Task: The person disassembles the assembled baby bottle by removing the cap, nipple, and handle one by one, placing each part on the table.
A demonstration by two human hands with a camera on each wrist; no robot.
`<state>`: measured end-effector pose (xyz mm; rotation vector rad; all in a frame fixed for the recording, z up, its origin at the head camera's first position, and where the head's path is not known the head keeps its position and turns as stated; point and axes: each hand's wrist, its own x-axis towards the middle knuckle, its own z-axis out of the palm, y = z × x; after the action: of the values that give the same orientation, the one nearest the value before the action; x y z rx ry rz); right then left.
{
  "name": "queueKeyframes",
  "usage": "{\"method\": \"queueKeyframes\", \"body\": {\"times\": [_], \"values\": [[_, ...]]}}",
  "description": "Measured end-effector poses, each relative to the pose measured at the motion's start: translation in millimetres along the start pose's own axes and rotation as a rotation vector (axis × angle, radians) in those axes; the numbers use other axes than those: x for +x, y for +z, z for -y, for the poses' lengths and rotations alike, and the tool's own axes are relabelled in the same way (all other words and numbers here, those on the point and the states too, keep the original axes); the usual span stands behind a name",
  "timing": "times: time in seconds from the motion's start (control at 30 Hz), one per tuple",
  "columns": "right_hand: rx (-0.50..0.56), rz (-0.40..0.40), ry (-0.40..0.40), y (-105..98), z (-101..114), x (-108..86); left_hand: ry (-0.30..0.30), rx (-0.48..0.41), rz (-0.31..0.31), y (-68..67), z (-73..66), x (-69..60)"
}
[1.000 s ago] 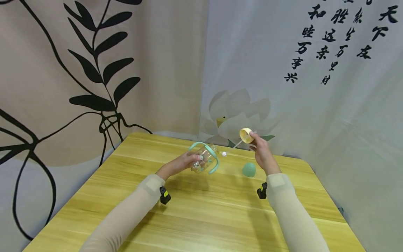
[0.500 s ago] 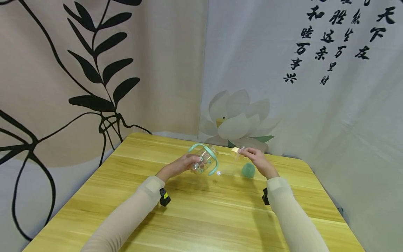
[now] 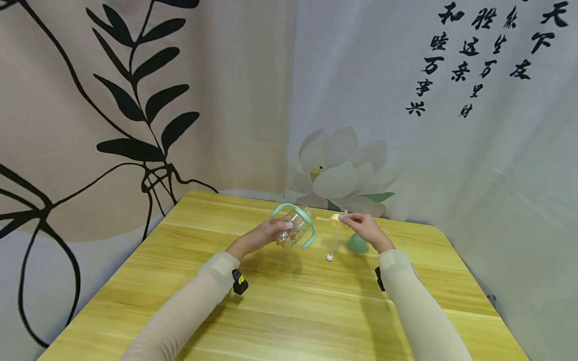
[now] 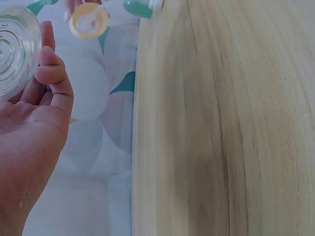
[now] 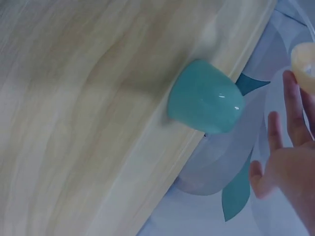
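My left hand (image 3: 265,233) grips a clear bottle (image 3: 294,234) fitted with a mint-green double handle (image 3: 309,237). The bottle is tilted, its neck toward the upper right; the left wrist view shows its round ridged base (image 4: 15,54). To its right, my right hand (image 3: 367,229) pinches a pale yellow ring-shaped lid collar (image 3: 335,217). From the collar a thin clear straw (image 3: 334,242) hangs down, ending in a small white weight (image 3: 329,257). Collar and bottle are apart. A mint-green rounded cap (image 5: 206,101) rests on the table beside the right hand.
The wooden table (image 3: 289,311) ends just behind the bottle, with a printed curtain (image 3: 244,100) close beyond it. A second curtain (image 3: 519,165) runs along the right side. Each wrist carries a small black camera (image 3: 240,282).
My right hand has come down and slightly left with the collar. The straw, earlier pointing left toward the bottle's mouth, now hangs nearly straight down. The left hand and bottle have barely moved.
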<state>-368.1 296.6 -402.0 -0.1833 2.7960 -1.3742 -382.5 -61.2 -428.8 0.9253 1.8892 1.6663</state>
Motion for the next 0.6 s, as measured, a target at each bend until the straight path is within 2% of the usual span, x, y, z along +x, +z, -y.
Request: {"method": "queueKeyframes", "body": {"times": [0.2, 0.37, 0.6], "values": [[-0.179, -0.066, 0.014, 3, -5, 6.2, -0.005, -0.005, 0.002, -1.8, 3.1, 0.3], [-0.284, -0.13, 0.048, 8, -10, 10.1, -0.01, -0.015, -0.01, -2.8, 4.1, -0.7], [-0.386, -0.104, 0.087, 18, -24, 12.8, -0.011, -0.014, -0.008, -3.5, 5.0, 1.4]]}}
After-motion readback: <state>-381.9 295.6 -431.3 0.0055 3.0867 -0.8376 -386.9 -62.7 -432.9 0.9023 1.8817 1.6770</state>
